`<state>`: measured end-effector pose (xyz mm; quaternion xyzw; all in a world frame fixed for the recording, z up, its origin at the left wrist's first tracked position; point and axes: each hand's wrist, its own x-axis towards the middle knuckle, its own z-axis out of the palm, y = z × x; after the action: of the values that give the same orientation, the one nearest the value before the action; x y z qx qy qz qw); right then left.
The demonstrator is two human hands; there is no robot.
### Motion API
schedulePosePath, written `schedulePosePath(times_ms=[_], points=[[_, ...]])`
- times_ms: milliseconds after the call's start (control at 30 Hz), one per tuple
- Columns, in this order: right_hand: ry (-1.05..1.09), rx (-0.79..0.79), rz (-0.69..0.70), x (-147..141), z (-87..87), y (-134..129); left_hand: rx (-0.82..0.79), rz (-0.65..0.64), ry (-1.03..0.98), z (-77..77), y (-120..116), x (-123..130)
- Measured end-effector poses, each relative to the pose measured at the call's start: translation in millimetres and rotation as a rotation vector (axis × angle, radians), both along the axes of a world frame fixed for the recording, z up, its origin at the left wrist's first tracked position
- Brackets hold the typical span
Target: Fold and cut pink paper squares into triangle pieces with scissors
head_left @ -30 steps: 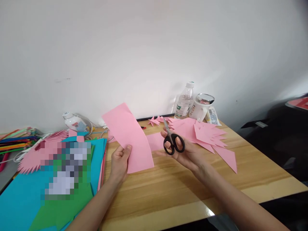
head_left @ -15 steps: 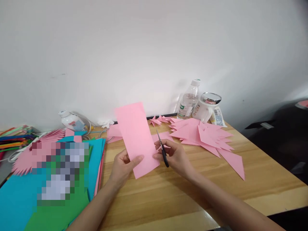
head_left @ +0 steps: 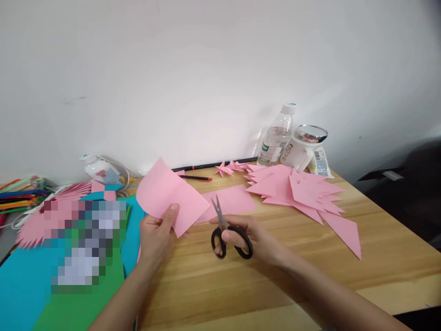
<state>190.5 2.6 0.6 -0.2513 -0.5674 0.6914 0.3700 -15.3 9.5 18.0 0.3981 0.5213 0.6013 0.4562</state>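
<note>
The left hand (head_left: 155,236) grips a sheet of pink paper (head_left: 165,191) by its lower edge, thumb on the upper face, the other fingers mostly hidden behind it. The sheet is held above the table (head_left: 206,285), tilted, with its far-left end bowed and a corner pointing towards the scissors (head_left: 221,219). The right hand (head_left: 260,236) holds these by the black handles, blades a little parted and tips pointing away from the person; which fingers go through the loops is hard to tell. Blades and sheet look just apart.

The paper should be very light, more springy than limp, and easy to crease if pinched hard. A light grip near an edge, thumb flat, would suit it, though the unsupported end is likely to swing or curl. The scissors look small, rigid and heavier than the sheet; the handle loops are the safe hold, clear of the sharp tips.
</note>
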Motion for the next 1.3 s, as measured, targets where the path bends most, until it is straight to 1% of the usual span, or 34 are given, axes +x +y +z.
schedulePosePath(times_ms=[67,100,200,267,367,467,567,700,800,967,1300], points=[[0.016,-0.044,0.088,1,-0.2,-2,0.024,-0.003,0.070,-5.3,-1,-4],[0.021,-0.068,0.106,1,-0.3,-3,0.033,0.002,0.102,-8.3,-1,-6],[0.041,-0.098,0.108,1,0.4,-4,0.033,0.026,0.123,-13.5,-1,-9],[0.061,-0.094,0.114,0,1.4,-5,0.014,0.014,0.072,-11.6,-1,-8],[0.092,-0.125,0.125,-1,2.0,-5,-0.007,-0.018,-0.018,-3.7,0,-2],[0.069,-0.117,0.080,-1,1.2,-5,-0.027,-0.044,-0.035,2.1,1,2],[0.027,-0.092,0.047,0,0.7,-4,-0.052,-0.067,-0.031,1.5,1,3],[0.027,-0.135,0.064,1,1.0,-4,-0.054,-0.071,-0.034,-1.8,-1,0],[0.035,-0.147,0.053,1,1.5,-4,-0.060,-0.088,-0.035,-0.2,-2,0],[0.018,-0.149,0.051,2,2.5,-4,-0.088,-0.064,-0.045,4.6,-2,3],[-0.007,-0.126,0.045,2,1.4,-1,-0.080,-0.072,-0.037,1.5,-1,2]])
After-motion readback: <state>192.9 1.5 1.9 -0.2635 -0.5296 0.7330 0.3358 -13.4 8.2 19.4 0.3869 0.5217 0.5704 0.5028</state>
